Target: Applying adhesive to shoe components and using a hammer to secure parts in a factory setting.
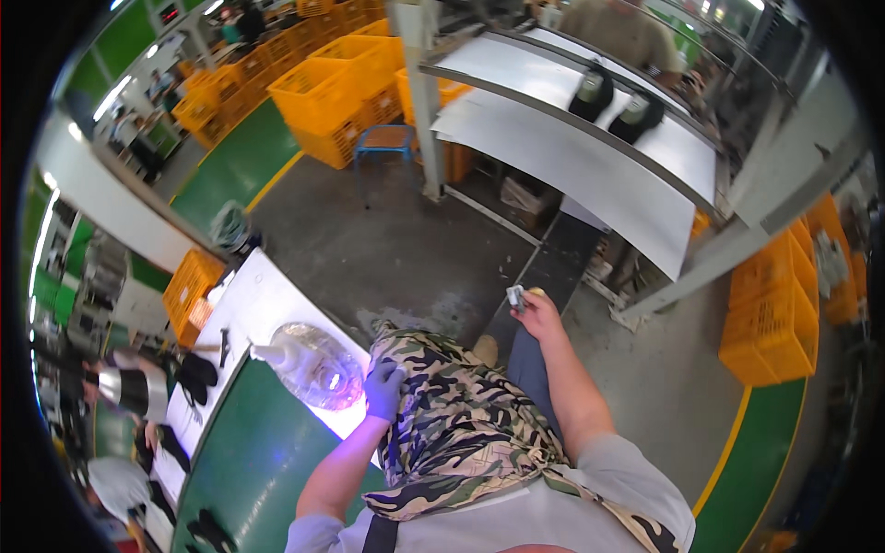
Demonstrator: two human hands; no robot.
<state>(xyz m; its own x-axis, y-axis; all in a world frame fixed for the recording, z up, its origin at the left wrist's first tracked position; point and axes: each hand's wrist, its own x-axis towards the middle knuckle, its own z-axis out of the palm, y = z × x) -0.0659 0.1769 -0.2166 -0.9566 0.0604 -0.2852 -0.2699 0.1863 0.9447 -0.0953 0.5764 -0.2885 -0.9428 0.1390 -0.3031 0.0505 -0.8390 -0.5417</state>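
My right hand (542, 316) is bare and held out over the floor in front of me. Its fingers pinch a small grey-white piece (515, 297), too small to name, with a bit of yellow beside the fingertips. A bluish-purple glove covers my left hand (383, 391), which rests curled against the camouflage apron (461, 415) on my lap. What it holds, if anything, is hidden. Just left of it stands a large clear bottle (318, 369) with a white top, lit by purple light, on the white bench (253, 290).
Dark shoes (195, 376) lie farther along the bench, near other people. Ahead, a metal-framed rack (572, 120) carries two dark shoes (636, 115), with a person behind it. Yellow crates (318, 92) are stacked at the back left, others (770, 313) at right. A blue stool (384, 138) stands by the rack.
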